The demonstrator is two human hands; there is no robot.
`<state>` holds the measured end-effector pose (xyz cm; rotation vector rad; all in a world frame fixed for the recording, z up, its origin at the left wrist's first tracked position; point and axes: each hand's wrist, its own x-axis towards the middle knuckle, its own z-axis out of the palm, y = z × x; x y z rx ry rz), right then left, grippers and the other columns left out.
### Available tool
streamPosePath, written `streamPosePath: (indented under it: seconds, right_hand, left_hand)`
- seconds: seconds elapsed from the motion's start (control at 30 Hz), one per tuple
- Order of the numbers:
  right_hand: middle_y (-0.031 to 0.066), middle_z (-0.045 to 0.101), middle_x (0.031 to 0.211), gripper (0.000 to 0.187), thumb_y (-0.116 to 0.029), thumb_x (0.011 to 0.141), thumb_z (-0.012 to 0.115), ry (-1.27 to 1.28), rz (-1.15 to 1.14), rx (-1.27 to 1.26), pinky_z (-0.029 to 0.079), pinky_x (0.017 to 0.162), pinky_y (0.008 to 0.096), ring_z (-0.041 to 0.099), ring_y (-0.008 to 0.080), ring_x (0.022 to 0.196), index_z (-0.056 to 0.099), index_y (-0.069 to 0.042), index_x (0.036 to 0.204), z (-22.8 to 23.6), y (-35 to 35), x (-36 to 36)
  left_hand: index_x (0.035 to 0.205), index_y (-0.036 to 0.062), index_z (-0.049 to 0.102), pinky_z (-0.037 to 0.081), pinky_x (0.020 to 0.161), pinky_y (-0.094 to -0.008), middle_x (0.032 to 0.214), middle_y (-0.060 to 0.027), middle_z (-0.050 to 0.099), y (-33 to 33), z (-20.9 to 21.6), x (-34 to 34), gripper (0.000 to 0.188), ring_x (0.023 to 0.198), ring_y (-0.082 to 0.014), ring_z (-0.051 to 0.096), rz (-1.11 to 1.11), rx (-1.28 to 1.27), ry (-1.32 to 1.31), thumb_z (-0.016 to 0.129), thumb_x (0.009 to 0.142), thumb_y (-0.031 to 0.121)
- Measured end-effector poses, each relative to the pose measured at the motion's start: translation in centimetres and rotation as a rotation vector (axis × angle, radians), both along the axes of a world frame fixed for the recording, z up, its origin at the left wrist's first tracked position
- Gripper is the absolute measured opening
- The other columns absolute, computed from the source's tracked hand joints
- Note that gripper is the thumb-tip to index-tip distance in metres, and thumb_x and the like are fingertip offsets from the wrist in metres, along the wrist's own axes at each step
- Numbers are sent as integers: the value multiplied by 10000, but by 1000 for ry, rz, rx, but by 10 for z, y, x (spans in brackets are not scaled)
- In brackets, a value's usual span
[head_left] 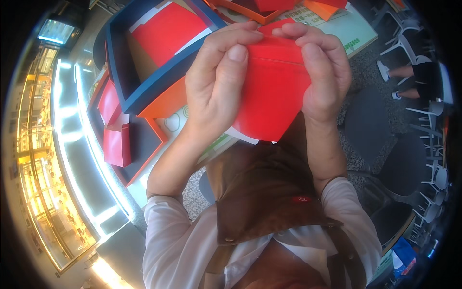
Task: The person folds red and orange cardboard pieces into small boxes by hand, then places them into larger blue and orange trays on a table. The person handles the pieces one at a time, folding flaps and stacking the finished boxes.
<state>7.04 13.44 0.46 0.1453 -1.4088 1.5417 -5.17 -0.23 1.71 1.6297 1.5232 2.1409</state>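
Between my two hands, in front of my chest, is a red piece of folded cardboard (274, 96), like a small carton, with a crease across its upper part and a white edge at its lower end. My left hand (216, 77) grips its left side, thumb on the near face and fingers curled over the top. The right hand (327, 72) holds the opposite side in the same way. Beyond my left hand, a dark blue box (161, 83) holds flat red sheets (168, 31) with white edges. Lower left, small pinkish-red cartons (117, 144) rest in an orange-rimmed dark tray (144, 156).
More orange and red boxes (250, 9) lie at the table's far side. The white table (358, 31) carries green print. Dark seats (368, 123) and pale chairs (402, 45) stand to the right, near another person's legs (404, 72). A lit display case (45, 192) runs along the left.
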Motion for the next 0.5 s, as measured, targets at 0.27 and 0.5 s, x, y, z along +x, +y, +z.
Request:
streamPosePath:
  seconds: [0.27,0.5]
  right_hand:
    - [221,709,1247,172,-72,1050,523,-142,-91,22,541,1014,384,697,264,1129,641,50,1078,0,1,0]
    - [220,661,1335,280,-134,1062,514,-105,-28,150,486,1080,373,650,266,1217,627,70,1218,-4,12,-1]
  left_hand:
    - [1122,-3,706,475,1059,-360,1219,-147,720,7,-8,-8,302,1265,-273,622,70,-3,77,587,1092,273]
    - [1144,14,700,515,1008,-334,1204,-123,726,5,-5,-9,315,1191,-237,661,112,-22,-41,553,1106,290]
